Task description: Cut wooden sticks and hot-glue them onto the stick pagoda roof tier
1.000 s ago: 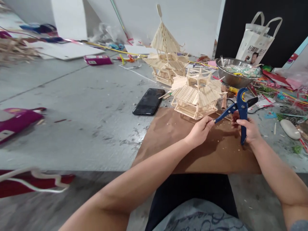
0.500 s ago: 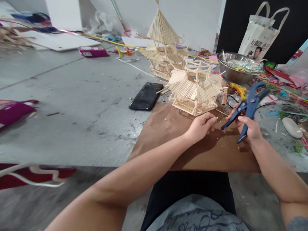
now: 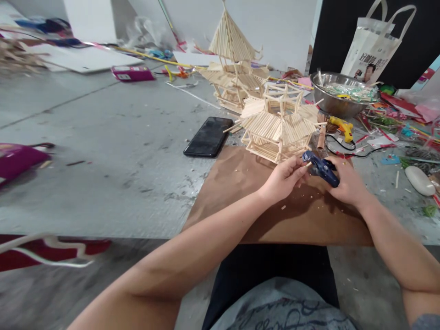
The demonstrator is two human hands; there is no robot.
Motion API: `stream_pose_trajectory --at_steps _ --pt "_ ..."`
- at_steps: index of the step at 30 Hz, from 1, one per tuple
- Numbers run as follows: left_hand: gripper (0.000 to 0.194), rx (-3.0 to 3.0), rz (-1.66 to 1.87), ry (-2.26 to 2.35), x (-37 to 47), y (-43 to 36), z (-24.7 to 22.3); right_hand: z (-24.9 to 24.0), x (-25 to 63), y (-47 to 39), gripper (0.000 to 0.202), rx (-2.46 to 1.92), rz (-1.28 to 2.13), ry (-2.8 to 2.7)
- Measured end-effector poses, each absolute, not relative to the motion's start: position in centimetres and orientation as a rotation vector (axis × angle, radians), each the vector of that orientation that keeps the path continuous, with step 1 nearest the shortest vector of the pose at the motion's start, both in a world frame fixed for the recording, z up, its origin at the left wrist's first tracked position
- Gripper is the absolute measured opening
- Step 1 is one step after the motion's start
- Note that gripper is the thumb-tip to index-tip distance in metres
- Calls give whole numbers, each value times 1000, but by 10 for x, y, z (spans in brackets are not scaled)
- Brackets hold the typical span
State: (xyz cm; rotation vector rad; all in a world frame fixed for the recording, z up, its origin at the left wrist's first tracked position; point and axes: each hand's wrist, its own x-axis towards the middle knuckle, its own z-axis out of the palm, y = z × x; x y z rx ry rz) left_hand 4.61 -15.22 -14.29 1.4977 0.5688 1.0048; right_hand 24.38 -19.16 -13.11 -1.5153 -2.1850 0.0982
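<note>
Pinched in my left hand [image 3: 286, 178] is a short wooden stick [image 3: 308, 164], its end at the jaws of the blue cutter. My right hand [image 3: 347, 181] is wrapped round the handles of the blue cutter [image 3: 321, 168], whose jaws point left toward my left fingers. Just behind both hands stands a pavilion model [image 3: 280, 121] built of thin wooden sticks, open at the top. Farther back is a taller stick model [image 3: 232, 41] with a pointed roof. Small stick scraps lie on the brown sheet [image 3: 220, 192] under my hands.
A black phone [image 3: 209, 136] lies left of the models. At the right are a yellow glue gun [image 3: 342, 128] with its cable, a metal bowl [image 3: 332, 104], a white bag [image 3: 371, 50], a pale stone [image 3: 419, 180] and craft litter. A purple packet [image 3: 133, 74] lies at the back left.
The cutter has turned and moved left, its jaws now at the stick in my left hand. Its handles, spread before, are now closer together. A small scrap now shows on the brown sheet below my left hand.
</note>
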Motion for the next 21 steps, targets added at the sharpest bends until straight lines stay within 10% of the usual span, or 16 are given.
stream_pose_trajectory --at_steps 21 --pt "12 1760 1067 499 45 -154 -143 -132 241 -195 51 -1557 153 -2246"
